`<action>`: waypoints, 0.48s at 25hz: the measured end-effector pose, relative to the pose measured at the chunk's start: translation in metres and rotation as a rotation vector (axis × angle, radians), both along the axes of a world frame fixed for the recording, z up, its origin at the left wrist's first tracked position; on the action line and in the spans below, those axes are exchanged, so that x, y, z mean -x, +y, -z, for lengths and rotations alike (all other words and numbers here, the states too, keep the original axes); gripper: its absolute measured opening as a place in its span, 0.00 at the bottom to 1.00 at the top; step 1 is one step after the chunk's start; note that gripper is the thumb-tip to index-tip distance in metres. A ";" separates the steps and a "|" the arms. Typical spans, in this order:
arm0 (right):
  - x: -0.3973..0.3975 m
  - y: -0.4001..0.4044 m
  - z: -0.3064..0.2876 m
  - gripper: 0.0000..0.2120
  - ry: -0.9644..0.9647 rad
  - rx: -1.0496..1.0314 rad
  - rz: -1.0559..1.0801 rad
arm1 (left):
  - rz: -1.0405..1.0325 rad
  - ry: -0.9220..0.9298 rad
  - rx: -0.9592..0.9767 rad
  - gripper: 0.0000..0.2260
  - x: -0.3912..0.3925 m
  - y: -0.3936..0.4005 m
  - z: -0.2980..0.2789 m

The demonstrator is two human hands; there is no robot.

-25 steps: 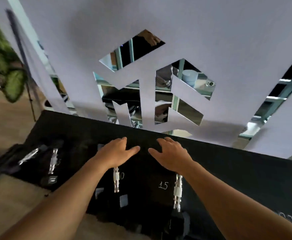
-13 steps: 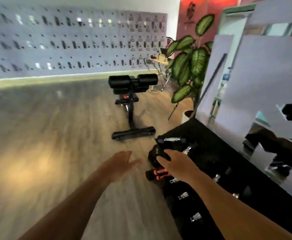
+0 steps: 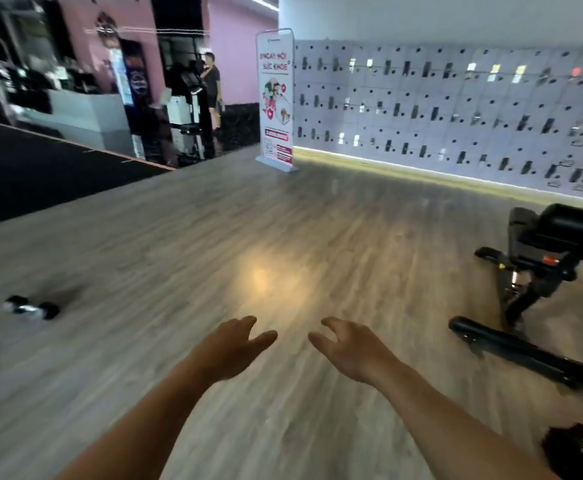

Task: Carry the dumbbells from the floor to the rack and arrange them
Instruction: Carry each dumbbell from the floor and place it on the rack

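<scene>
The view has swung from the rack to open floor. Both hands, left (image 3: 229, 348) and right (image 3: 347, 351), hang empty with fingers spread; one dumbbell (image 3: 30, 307) lies well off to their left.

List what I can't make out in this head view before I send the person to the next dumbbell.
- Black chrome-handled dumbbell on the wooden floor: motion-blurred, weight marking unreadable.
- Dark rounded object, bottom right: cut off by the frame edge, identity unclear.
- Dumbbell rack: out of frame.
- Left hand and right hand: open, empty.
</scene>
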State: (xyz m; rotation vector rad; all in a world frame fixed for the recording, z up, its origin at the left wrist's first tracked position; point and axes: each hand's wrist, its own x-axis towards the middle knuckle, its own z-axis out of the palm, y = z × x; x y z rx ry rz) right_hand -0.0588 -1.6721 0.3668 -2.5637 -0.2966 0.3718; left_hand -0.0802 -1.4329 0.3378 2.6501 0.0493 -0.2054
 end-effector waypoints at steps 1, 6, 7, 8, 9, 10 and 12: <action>-0.017 0.037 0.003 0.34 0.007 0.003 -0.058 | -0.071 0.003 0.006 0.36 -0.001 0.036 0.005; -0.102 0.201 0.023 0.33 0.039 0.008 -0.310 | -0.385 0.038 0.004 0.34 -0.015 0.199 0.023; -0.121 0.234 0.026 0.33 0.037 -0.001 -0.351 | -0.440 0.048 -0.005 0.34 -0.021 0.231 0.024; -0.139 0.269 0.028 0.32 0.044 -0.011 -0.388 | -0.490 0.056 -0.014 0.35 -0.029 0.262 0.023; -0.157 0.303 0.029 0.33 0.056 -0.012 -0.427 | -0.540 0.071 -0.018 0.35 -0.036 0.292 0.021; -0.174 0.337 0.030 0.34 0.068 -0.011 -0.466 | -0.583 0.084 -0.023 0.35 -0.043 0.321 0.017; -0.203 0.396 0.029 0.35 0.065 -0.007 -0.538 | -0.649 0.099 -0.045 0.35 -0.055 0.367 0.006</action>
